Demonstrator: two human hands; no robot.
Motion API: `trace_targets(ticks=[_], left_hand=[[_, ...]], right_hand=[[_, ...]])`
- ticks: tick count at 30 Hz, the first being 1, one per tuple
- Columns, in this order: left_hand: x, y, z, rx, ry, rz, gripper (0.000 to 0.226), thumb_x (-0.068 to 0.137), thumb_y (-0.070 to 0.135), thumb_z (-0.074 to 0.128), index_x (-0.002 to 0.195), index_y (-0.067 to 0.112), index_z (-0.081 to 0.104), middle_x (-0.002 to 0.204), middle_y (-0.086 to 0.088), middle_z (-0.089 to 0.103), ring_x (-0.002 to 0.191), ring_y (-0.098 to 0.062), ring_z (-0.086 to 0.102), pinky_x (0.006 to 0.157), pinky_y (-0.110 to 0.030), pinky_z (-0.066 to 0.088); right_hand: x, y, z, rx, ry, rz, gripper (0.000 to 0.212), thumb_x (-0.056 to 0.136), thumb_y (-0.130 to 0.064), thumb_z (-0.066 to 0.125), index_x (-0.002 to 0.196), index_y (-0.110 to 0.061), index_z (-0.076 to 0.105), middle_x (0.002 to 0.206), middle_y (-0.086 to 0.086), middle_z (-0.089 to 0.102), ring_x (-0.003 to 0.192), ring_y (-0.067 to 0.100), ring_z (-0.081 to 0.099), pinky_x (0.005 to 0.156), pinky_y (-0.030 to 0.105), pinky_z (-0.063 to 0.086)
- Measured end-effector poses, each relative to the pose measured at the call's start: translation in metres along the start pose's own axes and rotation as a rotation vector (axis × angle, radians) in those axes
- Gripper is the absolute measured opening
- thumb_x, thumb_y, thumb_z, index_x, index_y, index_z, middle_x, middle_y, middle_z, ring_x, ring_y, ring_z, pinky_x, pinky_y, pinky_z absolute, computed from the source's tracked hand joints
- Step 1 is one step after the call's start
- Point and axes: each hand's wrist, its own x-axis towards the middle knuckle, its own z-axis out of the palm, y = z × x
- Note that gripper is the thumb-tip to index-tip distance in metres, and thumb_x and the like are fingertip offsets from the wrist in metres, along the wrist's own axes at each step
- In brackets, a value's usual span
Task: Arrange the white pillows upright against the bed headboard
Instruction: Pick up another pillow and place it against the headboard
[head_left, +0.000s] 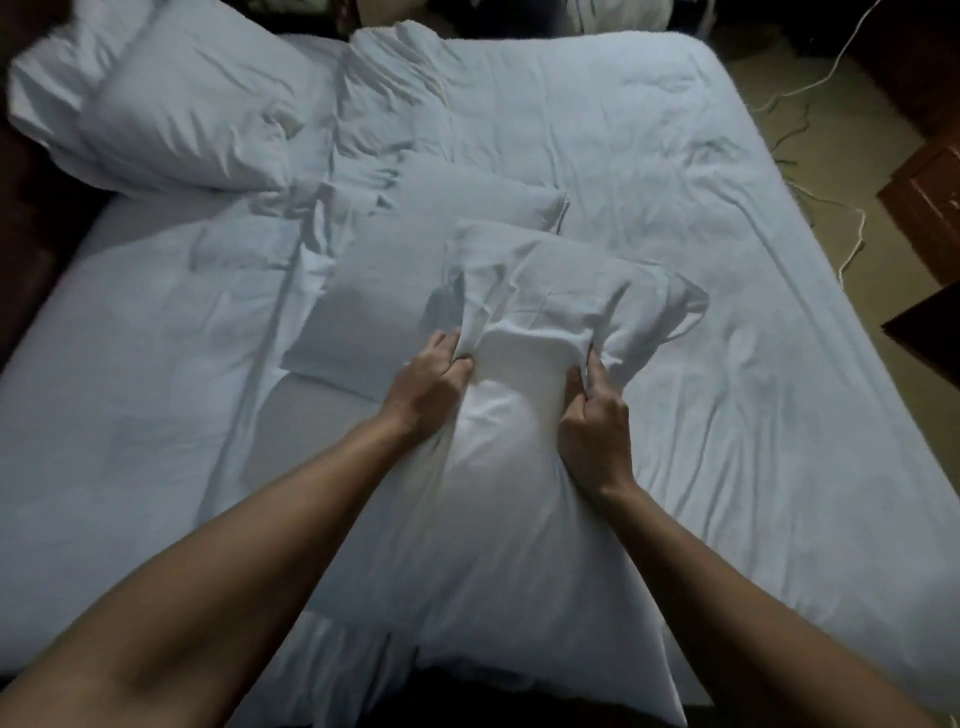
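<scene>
A white pillow (498, 499) lies lengthwise in front of me on the bed, its loose case bunched at the far end. My left hand (431, 384) grips a fold of the case on its left side. My right hand (597, 421) pinches the case on its right side. A second white pillow (405, 270) lies flat just behind it, partly covered. Another white pillow (192, 109) rests at the far left corner, against the dark headboard (31, 218) along the left edge.
The bed (727, 260) has a wrinkled white sheet, with a crumpled white cover (405, 67) at its far edge. A white cable (841, 67) trails over the floor on the right. Dark wooden furniture (930, 197) stands at the right edge.
</scene>
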Motion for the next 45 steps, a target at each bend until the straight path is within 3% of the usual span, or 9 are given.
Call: trace_targets(ticks=[4,11,15,18,28,36,38,41,45], left_hand=[[-0.024,-0.013,-0.069,-0.027,0.096,0.039,0.049,0.092,0.033,0.038,0.138,0.023,0.053,0.133,-0.01,0.059,0.116,-0.038,0.057,0.097,-0.048,0.045],[-0.061,-0.074,-0.19,-0.046,0.248,0.036,0.048,0.099,0.027,0.04,0.147,0.032,0.047,0.134,-0.004,0.056,0.118,-0.033,0.055,0.103,-0.048,0.042],[-0.075,-0.118,-0.245,-0.025,0.336,-0.034,0.042,0.101,0.028,0.039,0.141,0.033,0.051,0.128,0.001,0.057,0.112,-0.031,0.057,0.1,-0.046,0.042],[-0.077,-0.152,-0.28,0.004,0.387,-0.105,0.038,0.101,0.029,0.039,0.135,0.028,0.056,0.122,-0.002,0.058,0.109,-0.033,0.057,0.097,-0.046,0.043],[-0.086,-0.275,-0.374,0.107,0.562,-0.28,0.038,0.098,0.037,0.038,0.125,0.024,0.063,0.124,-0.004,0.063,0.113,-0.031,0.06,0.091,-0.042,0.045],[-0.069,-0.385,-0.453,0.115,0.558,-0.335,0.031,0.098,0.034,0.041,0.116,0.026,0.065,0.117,0.002,0.063,0.112,-0.027,0.06,0.085,-0.035,0.041],[-0.06,-0.417,-0.473,0.146,0.537,-0.354,0.034,0.1,0.035,0.041,0.122,0.025,0.064,0.123,0.003,0.063,0.113,-0.027,0.06,0.087,-0.034,0.041],[-0.046,-0.466,-0.504,0.223,0.501,-0.37,0.048,0.097,0.043,0.034,0.132,0.023,0.061,0.133,0.001,0.06,0.116,-0.034,0.06,0.091,-0.039,0.044],[-0.022,-0.524,-0.539,0.313,0.466,-0.386,0.05,0.098,0.042,0.033,0.137,0.022,0.057,0.139,0.001,0.056,0.114,-0.039,0.061,0.093,-0.047,0.048]], right_hand=[[-0.016,-0.067,0.016,-0.002,-0.001,-0.091,0.051,0.107,-0.021,0.039,0.158,-0.02,0.034,0.116,0.024,0.07,0.095,0.037,0.066,0.08,0.041,0.052],[-0.044,-0.177,0.093,0.039,-0.019,-0.23,0.051,0.107,-0.03,0.039,0.157,-0.021,0.036,0.119,0.018,0.071,0.104,0.036,0.066,0.088,0.042,0.053],[-0.052,-0.219,0.152,0.072,-0.112,-0.231,0.049,0.108,-0.028,0.04,0.155,-0.017,0.039,0.135,0.015,0.065,0.121,0.031,0.06,0.097,0.031,0.042],[-0.053,-0.241,0.198,0.146,-0.188,-0.246,0.046,0.108,-0.027,0.04,0.153,-0.017,0.042,0.137,0.012,0.064,0.12,0.024,0.058,0.09,0.019,0.037],[-0.069,-0.299,0.354,0.261,-0.413,-0.264,0.049,0.109,-0.029,0.039,0.157,-0.024,0.034,0.145,0.007,0.058,0.127,0.022,0.052,0.089,0.011,0.03],[-0.087,-0.343,0.49,0.348,-0.505,-0.179,0.049,0.11,-0.028,0.035,0.159,-0.03,0.029,0.141,-0.001,0.059,0.117,0.01,0.054,0.08,-0.005,0.029],[-0.093,-0.352,0.53,0.361,-0.521,-0.133,0.05,0.11,-0.03,0.034,0.16,-0.032,0.025,0.139,-0.003,0.06,0.114,0.009,0.057,0.085,0.001,0.033],[-0.101,-0.368,0.588,0.388,-0.548,-0.067,0.052,0.11,-0.033,0.032,0.161,-0.031,0.021,0.143,-0.005,0.054,0.127,0.013,0.053,0.096,0.012,0.034],[-0.102,-0.382,0.662,0.375,-0.556,-0.004,0.053,0.11,-0.034,0.031,0.162,-0.027,0.018,0.151,-0.013,0.042,0.141,0.012,0.039,0.1,0.002,0.024]])
